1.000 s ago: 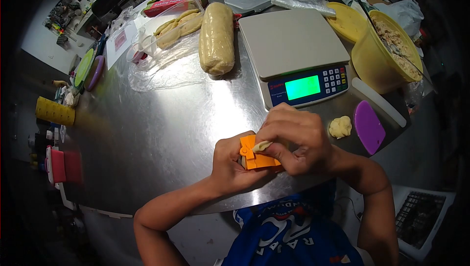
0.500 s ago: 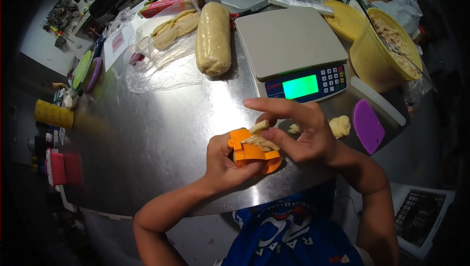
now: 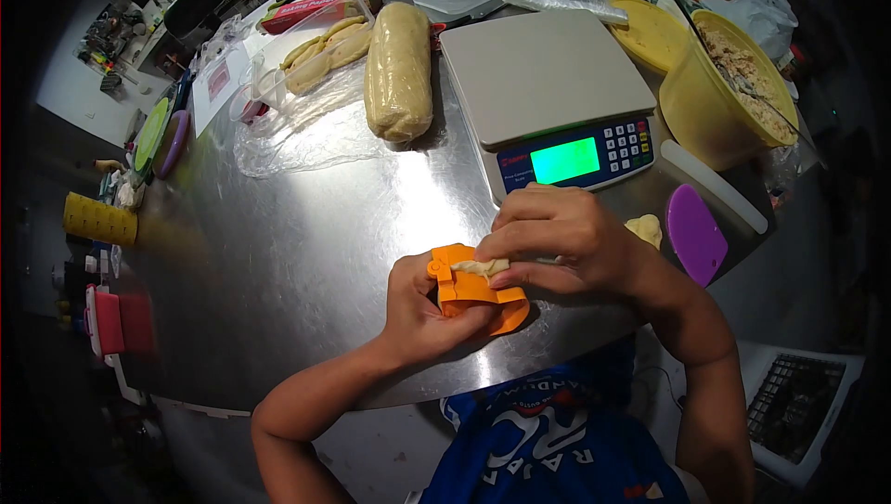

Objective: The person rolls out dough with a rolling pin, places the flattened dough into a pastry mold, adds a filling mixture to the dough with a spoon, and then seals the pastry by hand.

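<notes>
My left hand (image 3: pixel 414 307) is closed around an orange hinged plastic dough mold (image 3: pixel 469 294), held just above the steel table near its front edge. Pale dough (image 3: pixel 478 268) shows along the top of the mold. My right hand (image 3: pixel 568 237) bends over it, fingers and thumb pinching the dough at the mold's upper right. The fingertips partly cover the dough. A small lump of dough (image 3: pixel 646 229) lies on the table behind my right hand, partly hidden by it.
Beyond my hands stands a scale (image 3: pixel 548 77) with a lit green display. Left of it lies a plastic-wrapped dough log (image 3: pixel 399 72), beside a clear container (image 3: pixel 320 58) of shaped dough. At right are a purple scraper (image 3: pixel 696 237), a white rolling pin (image 3: pixel 715 188) and a yellow tub (image 3: pixel 705 96) of filling.
My right hand has come down and left onto the mold, its raised forefinger now curled in. The dough piece it held up now lies against the mold's top.
</notes>
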Tool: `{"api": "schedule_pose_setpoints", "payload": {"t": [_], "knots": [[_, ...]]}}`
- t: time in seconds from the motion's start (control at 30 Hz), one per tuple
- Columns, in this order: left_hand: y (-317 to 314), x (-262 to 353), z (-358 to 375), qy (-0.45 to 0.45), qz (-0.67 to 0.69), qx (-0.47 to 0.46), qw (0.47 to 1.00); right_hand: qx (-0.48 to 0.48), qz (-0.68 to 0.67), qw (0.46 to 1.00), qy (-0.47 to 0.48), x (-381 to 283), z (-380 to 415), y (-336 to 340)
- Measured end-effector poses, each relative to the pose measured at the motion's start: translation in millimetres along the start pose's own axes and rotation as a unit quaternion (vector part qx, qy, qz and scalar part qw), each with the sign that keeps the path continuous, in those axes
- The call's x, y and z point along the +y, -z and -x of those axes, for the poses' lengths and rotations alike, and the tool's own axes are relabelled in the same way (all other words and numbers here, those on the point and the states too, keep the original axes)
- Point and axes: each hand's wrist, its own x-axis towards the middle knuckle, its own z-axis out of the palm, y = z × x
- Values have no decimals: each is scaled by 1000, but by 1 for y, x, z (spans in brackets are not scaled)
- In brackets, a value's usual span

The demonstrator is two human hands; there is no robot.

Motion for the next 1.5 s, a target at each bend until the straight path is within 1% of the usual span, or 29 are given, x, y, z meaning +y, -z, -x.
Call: {"api": "schedule_pose_setpoints", "payload": {"t": [0.03,0.1,0.2,0.33,0.4,0.43,0.5,0.57,0.6,0.63,0.7,0.73,0.77,0.83,0.87,0.9,0.97,1.0,1.03,1.07,1.1,1.13,1.17,1.2,1.23,1.4,1.5], "knots": [[0,0,1,0,0,0,1000,0,0,1000,0,-1,0,-1],[-1,0,3,29,43,12,999,8,36,999,24,-3,-1,-4],[1,1,2,53,29,-8,998,7,52,998,39,-7,-2,-6],[0,2,1,28,45,-10,999,11,48,998,39,-10,-2,-8],[-2,4,2,59,69,4,996,21,14,999,39,-8,-2,-8],[-2,5,3,58,69,5,996,21,14,999,39,-8,-2,-7],[-2,6,3,87,116,21,989,62,-21,998,-9,-7,1,-3],[3,-3,6,92,108,27,990,121,-165,972,-113,-8,5,13],[7,-6,7,96,98,31,990,156,-225,955,-113,-6,7,18],[9,-5,8,95,97,31,990,155,-225,955,-112,-5,6,18],[13,-3,10,124,176,54,975,166,-319,921,-151,-5,3,16],[20,-14,11,138,212,49,966,153,-330,916,-169,-11,-1,17],[22,-18,10,140,209,43,967,160,-330,915,-169,-9,1,17],[25,-24,8,162,373,20,913,86,-275,945,-156,-4,4,17],[29,-30,8,150,382,2,912,50,-244,957,-150,-2,6,23],[29,-31,8,156,377,0,913,57,-248,955,-150,-3,7,18],[29,-32,7,145,478,-10,866,117,-287,943,-122,-8,5,6],[30,-38,7,149,472,-11,869,71,-205,967,-136,-3,7,6],[30,-46,9,127,470,-12,874,76,-209,966,-133,-3,7,2],[29,-50,10,103,468,-15,877,84,-172,978,-86,-5,5,-4],[26,-45,7,106,465,-17,879,91,-133,986,-40,-5,4,-9],[22,-36,5,116,496,-8,860,96,-82,992,-13,-3,4,-12],[20,-31,3,126,528,1,840,99,-81,992,-13,-2,4,-14],[20,-35,3,102,521,-9,847,105,-55,993,19,-1,4,-16],[20,-35,4,105,521,-12,847,110,-29,992,51,-1,4,-17],[17,-30,5,113,541,-16,833,119,-8,991,56,-4,3,-22],[16,-28,6,111,537,-2,836,115,-4,992,51,-8,4,-24]]}}
